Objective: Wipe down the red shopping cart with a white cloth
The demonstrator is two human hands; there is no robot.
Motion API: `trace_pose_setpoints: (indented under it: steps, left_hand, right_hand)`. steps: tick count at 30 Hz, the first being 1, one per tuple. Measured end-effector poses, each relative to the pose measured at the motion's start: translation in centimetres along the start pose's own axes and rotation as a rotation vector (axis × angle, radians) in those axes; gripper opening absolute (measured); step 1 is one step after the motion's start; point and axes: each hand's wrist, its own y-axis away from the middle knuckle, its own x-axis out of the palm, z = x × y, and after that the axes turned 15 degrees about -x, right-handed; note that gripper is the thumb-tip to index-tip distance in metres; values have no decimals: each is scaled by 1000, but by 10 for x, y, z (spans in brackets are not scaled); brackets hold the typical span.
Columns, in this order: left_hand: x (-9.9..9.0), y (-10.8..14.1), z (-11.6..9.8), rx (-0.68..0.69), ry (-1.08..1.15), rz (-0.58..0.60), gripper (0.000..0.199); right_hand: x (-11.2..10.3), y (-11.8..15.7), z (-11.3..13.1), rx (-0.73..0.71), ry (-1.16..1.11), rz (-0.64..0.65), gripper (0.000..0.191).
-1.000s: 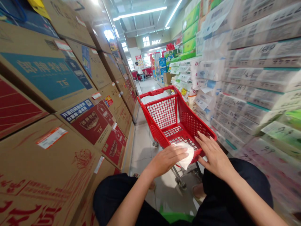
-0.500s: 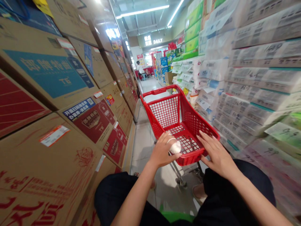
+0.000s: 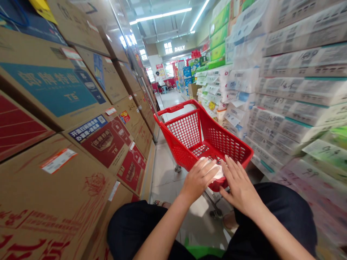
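A red plastic shopping cart (image 3: pixel 181 144) stands in front of me, its near rim close to both hands. My left hand (image 3: pixel 197 180) presses a crumpled white cloth or tissue (image 3: pixel 217 172) against the near end of the basket, fingers bent over it. Beside it, my right hand (image 3: pixel 240 184) lies over the near right part of the rim, fingers stretched out and slightly apart, with nothing visible in it. Its fingertips are close to the white piece; whether they touch it cannot be made out. The basket holds no goods that I can see.
Stacked cardboard boxes (image 3: pixel 92 173) rise close on the left. White wrapped packs (image 3: pixel 298 90) are piled on the right. A tiled aisle floor (image 3: pixel 165 169) runs between them. Far ahead, a person (image 3: pixel 159 79) sits on a stool. My knees are close below my arms.
The cart has turned slightly, its far handle shifting left. My left hand has moved right with the white piece, and my right hand has moved left, so the two are now close together.
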Motion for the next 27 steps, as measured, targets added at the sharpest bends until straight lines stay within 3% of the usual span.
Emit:
trace_pose_setpoints:
  steps: [2, 5, 8, 12, 16, 21, 23, 27]
  left_hand:
    - [0, -2, 16, 16, 18, -2, 47]
    - [0, -5, 34, -136, 24, -40, 46]
    - [4, -5, 26, -215, 16, -80, 44]
    - [9, 3, -2, -29, 19, -71, 45]
    - [7, 1, 8, 49, 42, -49, 44]
    - [6, -11, 35, -172, -7, -91, 44]
    - [10, -11, 27, -208, -36, -108, 44]
    - [17, -3, -5, -147, -57, -164, 44]
  right_hand:
    - [-2, -1, 5, -9, -5, -7, 89]
    - [-4, 0, 1, -19, -15, -18, 91]
    - [-4, 0, -2, -10, -17, -35, 93]
    - [-5, 1, -3, 0, -14, -30, 92]
    - [-9, 4, -8, -11, -24, 3, 90]
    - [-7, 3, -15, 0, -5, 10, 88]
    - [-2, 1, -12, 13, 15, -24, 91]
    - [6, -6, 6, 11, 25, -52, 92]
